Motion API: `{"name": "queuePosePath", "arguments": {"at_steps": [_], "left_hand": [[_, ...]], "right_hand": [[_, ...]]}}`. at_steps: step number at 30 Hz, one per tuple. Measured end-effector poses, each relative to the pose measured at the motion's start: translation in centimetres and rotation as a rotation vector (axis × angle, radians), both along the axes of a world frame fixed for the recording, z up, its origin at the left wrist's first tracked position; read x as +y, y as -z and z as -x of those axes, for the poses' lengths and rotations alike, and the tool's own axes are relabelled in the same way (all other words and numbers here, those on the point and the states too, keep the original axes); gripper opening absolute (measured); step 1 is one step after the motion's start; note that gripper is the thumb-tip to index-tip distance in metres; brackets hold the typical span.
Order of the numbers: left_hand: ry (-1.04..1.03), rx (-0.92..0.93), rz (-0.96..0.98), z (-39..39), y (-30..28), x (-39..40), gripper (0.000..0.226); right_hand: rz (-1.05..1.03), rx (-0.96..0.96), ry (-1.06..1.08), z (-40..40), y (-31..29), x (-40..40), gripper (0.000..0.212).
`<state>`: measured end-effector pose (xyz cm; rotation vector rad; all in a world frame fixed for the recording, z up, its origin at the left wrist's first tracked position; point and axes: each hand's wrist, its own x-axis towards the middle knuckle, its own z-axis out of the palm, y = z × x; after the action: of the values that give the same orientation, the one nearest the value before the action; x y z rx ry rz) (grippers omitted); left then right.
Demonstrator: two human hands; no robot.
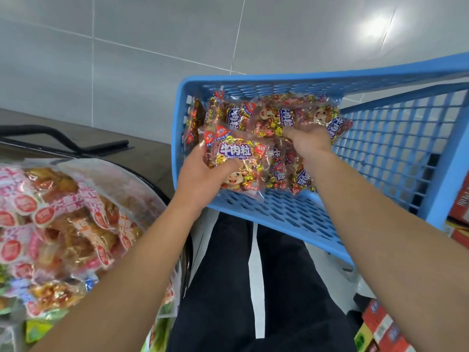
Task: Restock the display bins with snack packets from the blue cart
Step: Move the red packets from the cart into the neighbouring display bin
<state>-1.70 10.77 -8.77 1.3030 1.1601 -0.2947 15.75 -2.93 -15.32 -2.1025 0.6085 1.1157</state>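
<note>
Inside blue cart (pixel 299 212), tilted mesh basket over grey tiled floor (pixel 101 59): heap of clear snack packets (pixel 291 118) stuffed with gold- and red-wrapped cubes, each with purple label bearing white characters and a cartoon face. Left hand (pixel 203 179) at near-left corner, fingers and thumb curled round front packet (pixel 236 158), gripping its lower left edge, label facing up. Right hand (pixel 308 141) reaching deeper, palm down on heap, fingers bent into packets; actual grip hidden, cannot tell. Lower left, display bin (pixel 142 174) with clear curved wall, full of pink-and-white labelled packets (pixel 63 219). Far right edge, red boxes (pixel 459 212) stacked.
</note>
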Motion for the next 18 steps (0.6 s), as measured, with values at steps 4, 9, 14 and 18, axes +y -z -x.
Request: {"name": "queuePosePath", "arguments": {"at_steps": [4, 9, 14, 18], "left_hand": [[-0.14, 0.014, -0.001, 0.4, -1.2, -0.6, 0.048], [-0.259, 0.024, 0.005, 1.0, -5.5, -2.4, 0.039], [-0.356, 0.007, -0.082, 3.5, -12.4, -6.6, 0.022], [-0.573, -0.022, -0.142, 7.4, -18.5, -11.5, 0.028]], "right_hand": [[-0.049, 0.069, 0.196, -0.2, -2.1, -2.0, 0.027], [-0.175, -0.082, 0.112, 1.0, -8.8, -7.8, 0.009], [-0.395, -0.133, 0.046, 1.6, -16.1, -12.6, 0.008], [-0.506, -0.125, -0.036, 2.5, -21.0, -14.7, 0.012]]}}
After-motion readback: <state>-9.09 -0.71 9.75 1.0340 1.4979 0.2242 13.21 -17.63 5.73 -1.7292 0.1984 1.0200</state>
